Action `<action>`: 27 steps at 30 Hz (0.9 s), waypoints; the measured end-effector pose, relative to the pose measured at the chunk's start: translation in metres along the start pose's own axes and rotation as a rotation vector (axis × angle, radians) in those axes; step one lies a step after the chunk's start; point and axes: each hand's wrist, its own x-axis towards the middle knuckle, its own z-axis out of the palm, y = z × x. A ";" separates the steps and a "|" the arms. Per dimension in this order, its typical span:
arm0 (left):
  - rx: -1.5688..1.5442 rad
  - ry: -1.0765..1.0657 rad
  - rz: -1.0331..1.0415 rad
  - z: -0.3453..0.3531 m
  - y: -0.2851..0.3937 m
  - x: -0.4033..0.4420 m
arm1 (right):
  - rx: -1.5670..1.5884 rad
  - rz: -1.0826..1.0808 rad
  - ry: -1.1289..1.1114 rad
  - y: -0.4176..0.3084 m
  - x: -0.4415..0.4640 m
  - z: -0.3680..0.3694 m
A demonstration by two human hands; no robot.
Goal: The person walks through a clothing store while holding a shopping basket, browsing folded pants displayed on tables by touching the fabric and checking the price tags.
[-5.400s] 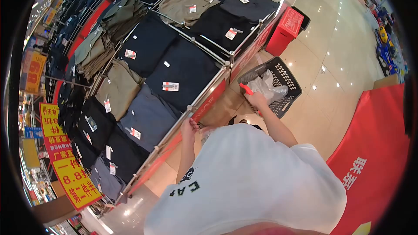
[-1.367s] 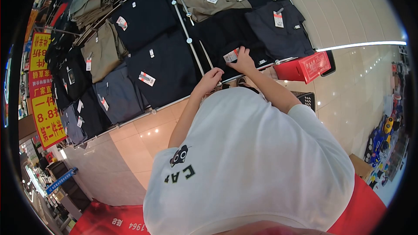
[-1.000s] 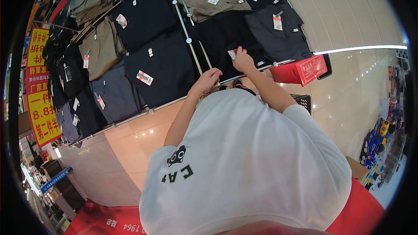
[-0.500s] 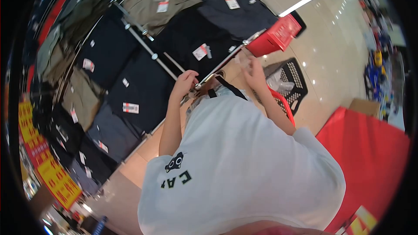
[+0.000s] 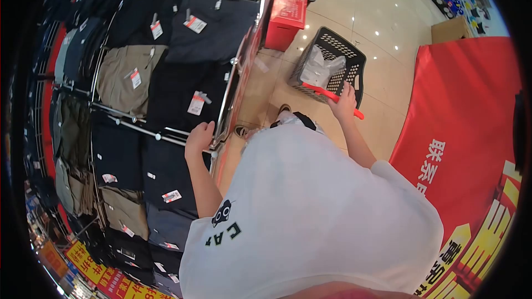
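Note:
My left hand [image 5: 199, 137] is closed, its fingers curled, by the corner of the metal display rail [image 5: 223, 122]. Whatever it may hold is hidden. My right hand [image 5: 344, 102] is at the red handle [image 5: 321, 92] of a dark perforated shopping basket [image 5: 359, 58], and the handle runs beneath its fingers. Clear plastic packaging [image 5: 318, 69] lies inside the basket. Close to my left hand, folded black trousers [image 5: 180, 91] carry a white and red tag [image 5: 196, 103].
A red box [image 5: 287, 14] stands past the rack's corner. Folded trousers [image 5: 130, 75] cover the rack on the left. To the right is a red cloth [image 5: 454, 111] with lettering, with a cardboard box [image 5: 450, 30] behind it. A pale scrap [image 5: 260, 65] shows on the floor.
The view has turned, bringing the rack further left. My right hand has left a small translucent thing by the red box and is now at the basket handle. My left hand remains by the rail.

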 end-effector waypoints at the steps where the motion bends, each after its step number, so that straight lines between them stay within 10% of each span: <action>1: 0.062 0.042 -0.010 0.000 0.016 -0.006 | 0.016 -0.006 -0.020 -0.005 0.006 -0.011; 3: -0.160 0.104 0.062 0.003 0.049 -0.014 | 0.023 0.006 -0.049 -0.003 0.022 -0.023; 5: -0.187 0.154 0.097 0.012 0.089 -0.014 | -0.091 0.124 -0.716 0.007 0.045 -0.020; 14: 0.156 0.026 0.624 0.135 0.246 0.064 | -0.016 -0.013 -0.477 0.024 0.102 -0.016; 18: -0.028 -0.426 0.700 0.163 0.301 0.071 | -0.005 0.017 -0.441 0.033 0.142 -0.021; 27: 0.465 -0.268 0.534 0.144 0.360 0.179 | 0.056 0.109 -0.452 0.097 0.220 -0.026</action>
